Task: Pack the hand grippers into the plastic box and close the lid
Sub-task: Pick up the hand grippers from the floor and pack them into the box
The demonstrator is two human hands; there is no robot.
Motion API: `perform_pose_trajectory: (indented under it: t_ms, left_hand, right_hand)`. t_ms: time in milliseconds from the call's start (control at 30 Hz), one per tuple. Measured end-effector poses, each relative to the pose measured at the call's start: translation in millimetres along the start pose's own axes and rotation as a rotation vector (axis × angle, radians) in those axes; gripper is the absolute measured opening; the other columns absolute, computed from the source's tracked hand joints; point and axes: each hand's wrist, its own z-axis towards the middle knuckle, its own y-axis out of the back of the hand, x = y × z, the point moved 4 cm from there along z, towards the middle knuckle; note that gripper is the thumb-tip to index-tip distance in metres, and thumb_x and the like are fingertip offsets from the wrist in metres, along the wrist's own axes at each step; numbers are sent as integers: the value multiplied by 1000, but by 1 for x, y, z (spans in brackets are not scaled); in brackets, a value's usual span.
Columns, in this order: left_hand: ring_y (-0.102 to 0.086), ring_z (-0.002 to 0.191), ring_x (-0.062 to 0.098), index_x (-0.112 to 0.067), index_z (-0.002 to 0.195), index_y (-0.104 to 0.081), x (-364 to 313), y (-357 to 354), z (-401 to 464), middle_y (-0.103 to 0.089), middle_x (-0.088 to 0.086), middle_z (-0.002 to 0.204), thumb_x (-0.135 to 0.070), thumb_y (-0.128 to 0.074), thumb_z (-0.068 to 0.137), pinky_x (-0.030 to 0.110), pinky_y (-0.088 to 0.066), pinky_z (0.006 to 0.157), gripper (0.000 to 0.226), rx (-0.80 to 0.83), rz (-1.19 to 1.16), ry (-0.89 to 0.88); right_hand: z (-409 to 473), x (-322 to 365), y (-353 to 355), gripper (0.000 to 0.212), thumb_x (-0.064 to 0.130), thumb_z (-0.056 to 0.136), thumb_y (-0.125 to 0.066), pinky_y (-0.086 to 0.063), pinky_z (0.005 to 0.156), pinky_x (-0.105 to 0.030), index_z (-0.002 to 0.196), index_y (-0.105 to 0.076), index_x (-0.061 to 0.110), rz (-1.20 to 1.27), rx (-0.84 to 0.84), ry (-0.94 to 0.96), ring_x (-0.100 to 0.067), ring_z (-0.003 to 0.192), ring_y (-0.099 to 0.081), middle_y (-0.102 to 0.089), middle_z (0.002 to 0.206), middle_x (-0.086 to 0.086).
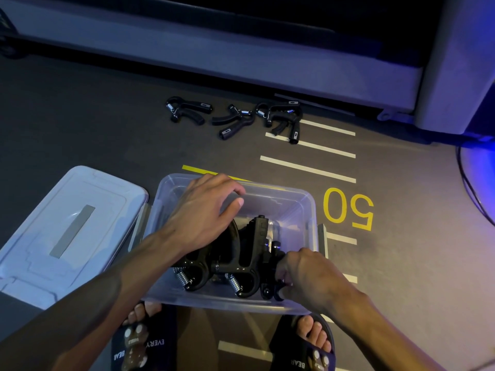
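The clear plastic box [300, 207] sat open on the dark floor [80, 124], just ahead of the person's feet. Inside, several black hand grippers [241, 253] lay packed side by side, springs toward the near wall. Exact count inside was hard to make out: black on black, partly covered by the arms.

The left hand [201, 207] reached in over the far-left part of the box, fingers loosely bent, thumb out. Its palm covered whatever was below, so contact with the grippers could not be told; no clear grip showed. The right hand [302, 274] was at the near-right corner, fingers curled round the end of the rightmost gripper [270, 290], pinching it. Fingertips were mostly hidden behind that gripper.

The lid [67, 231] lay flat on the floor just left of the box, touching or nearly touching it, its near-left corner cut off by the forearm.

More grippers on the floor [235, 117] lay well beyond the box, in a loose row; the right-hand ones overlapped, so three or four.

White stripes [308, 168] and a yellow "50" [348, 207] marked the floor right of the box. Black sandals [302, 346] showed at the bottom edge, partly cut off. A pale machine base [241, 57] ran along the top.
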Motion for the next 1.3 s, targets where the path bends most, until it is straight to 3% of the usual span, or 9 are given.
perform_pose_trajectory:
  t_ms: [300,833,1000,1167,1300]
  left_hand:
    - [-53,109,14,-28,111,-64,0,-1,1,-62,-14,113,-37,-50,97,30,-36,95,22,0,-2,-2]
    - [-53,108,14,-28,111,-64,0,0,0,-63,-13,112,-35,-53,97,33,-38,94,19,-5,-8,-10]
    - [-54,108,14,-27,110,-64,0,0,0,-63,-13,112,-35,-52,97,32,-38,94,20,-7,-12,-13]
    - [-54,106,13,-28,108,-66,5,0,3,-63,-15,109,-34,-52,97,30,-37,92,19,-34,-23,-14]
    - [-52,104,11,-30,109,-65,14,2,15,-61,-17,109,-34,-52,98,30,-35,90,18,-59,-3,-12]
  right_hand:
    - [1,0,1,40,40,86,-68,-47,83,-28,126,-62,37,-55,8,47,-19,110,-60,-65,119,8]
    - [-4,1,9,41,42,87,-67,-44,79,-26,127,-61,38,-48,-33,54,-20,110,-62,-66,118,8]
    - [-7,-5,26,35,40,86,-69,-48,81,-27,122,-67,39,36,-50,74,-17,102,-65,-70,113,11]
    - [-4,-23,75,17,31,87,-71,-42,67,-15,103,-75,36,207,-264,122,-1,75,-62,-74,92,15]
    - [35,-48,116,13,31,89,-70,-53,66,-25,102,-74,32,395,-515,144,0,60,-64,-73,79,14]
